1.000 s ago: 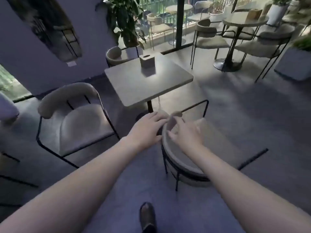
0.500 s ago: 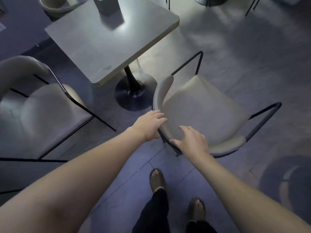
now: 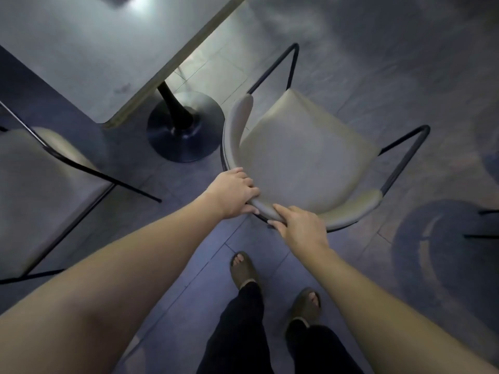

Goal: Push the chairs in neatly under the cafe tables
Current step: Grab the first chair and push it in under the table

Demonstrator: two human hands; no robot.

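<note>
Head view is showing my left hand (image 3: 234,193) curling over the chair (image 3: 299,155)'s padded backrest, fingers closed around its rim, while my right hand (image 3: 299,228) is gripping the same curved rim just beside it. Smooth beige cushioning is sitting in a thin black metal frame. That chair is standing at four o'clock from the worktop (image 3: 89,58), beside its round black base (image 3: 186,130).

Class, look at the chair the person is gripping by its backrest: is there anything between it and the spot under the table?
Yes. The table's round pedestal base sits on the floor just left of the chair, in the path under the tabletop. Both the left hand and right hand already grip the backrest; nothing blocks them.
</note>
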